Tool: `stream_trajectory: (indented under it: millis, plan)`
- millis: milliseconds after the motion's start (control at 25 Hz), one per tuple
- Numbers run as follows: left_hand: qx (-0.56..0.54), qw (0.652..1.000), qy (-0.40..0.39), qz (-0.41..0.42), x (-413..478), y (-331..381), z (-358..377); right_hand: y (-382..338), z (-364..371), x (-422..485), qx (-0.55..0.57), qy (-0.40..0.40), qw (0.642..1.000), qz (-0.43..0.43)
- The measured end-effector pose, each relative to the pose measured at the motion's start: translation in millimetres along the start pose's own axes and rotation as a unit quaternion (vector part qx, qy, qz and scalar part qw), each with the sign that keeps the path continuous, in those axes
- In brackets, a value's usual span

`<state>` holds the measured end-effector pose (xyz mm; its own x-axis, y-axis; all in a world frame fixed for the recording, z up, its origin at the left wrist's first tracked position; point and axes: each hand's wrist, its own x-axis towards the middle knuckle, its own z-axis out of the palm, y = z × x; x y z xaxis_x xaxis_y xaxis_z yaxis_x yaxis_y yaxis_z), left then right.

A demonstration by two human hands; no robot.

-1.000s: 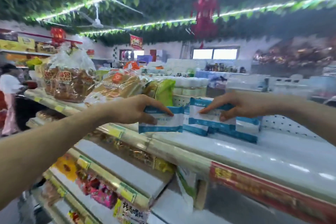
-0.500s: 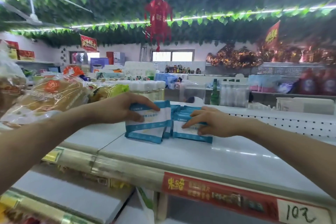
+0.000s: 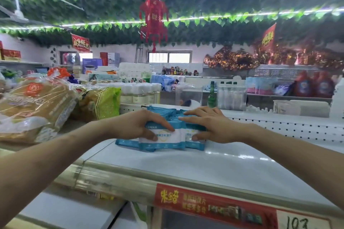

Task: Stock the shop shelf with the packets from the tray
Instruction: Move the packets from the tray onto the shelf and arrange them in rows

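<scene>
As the head view is the only one supplied, every finding below rests on it. Your left hand (image 3: 137,126) grips the row of blue-and-white packets (image 3: 163,142) at its near end, fingers curled over the top edge and thumb pinching the printed face. Your right hand (image 3: 210,126) lies over the row beside it with its fingers straight across the packet tops and its thumb against a face, pressing rather than clasping. The packets stand on edge on the top shelf (image 3: 214,165), packed face to face, well back from its front edge. The tray is not in view. In my judgement the two hands bracket the row to square it and keep the thin packets from toppling, so the step in hand is tidying placed stock. For edges, note the clear front lip with the red price strip (image 3: 214,204) below it. Bare board lies between that lip and the row, so nothing is near a fall. To the left, a bagged loaf (image 3: 33,102) and a green bag (image 3: 107,102) crowd the shelf close to the row. To the right the board is open, backed by a low perforated panel (image 3: 279,126), and more rows would likely fit there.
</scene>
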<state>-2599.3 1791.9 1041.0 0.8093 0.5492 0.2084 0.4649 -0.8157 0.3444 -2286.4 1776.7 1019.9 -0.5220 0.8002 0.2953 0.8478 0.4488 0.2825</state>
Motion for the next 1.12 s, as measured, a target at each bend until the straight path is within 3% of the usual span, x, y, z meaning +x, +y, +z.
stream_trajectory:
  millis: [120,280,480,680,920,1120]
  plan:
    - [0.019,0.999,-0.016,0.025,22,2,15,12,-6,-8,0.071,0.072,0.993,0.064]
    - [0.108,0.992,-0.004,0.057,51,0,30,27,-20,-24,0.064,0.131,0.985,0.097]
    - [0.246,0.966,0.017,0.084,71,-9,39,34,-30,-37,0.052,0.166,0.979,0.108]
    - [0.304,0.949,0.015,0.082,60,-10,39,21,-26,-24,0.045,0.145,0.984,0.088]
    - [0.336,0.938,0.090,-0.016,-25,-21,-20,-30,-26,38,0.072,0.139,0.988,-0.010]
    - [0.351,0.907,0.139,-0.186,-187,-37,-70,-149,-36,125,0.131,0.162,0.961,-0.180]
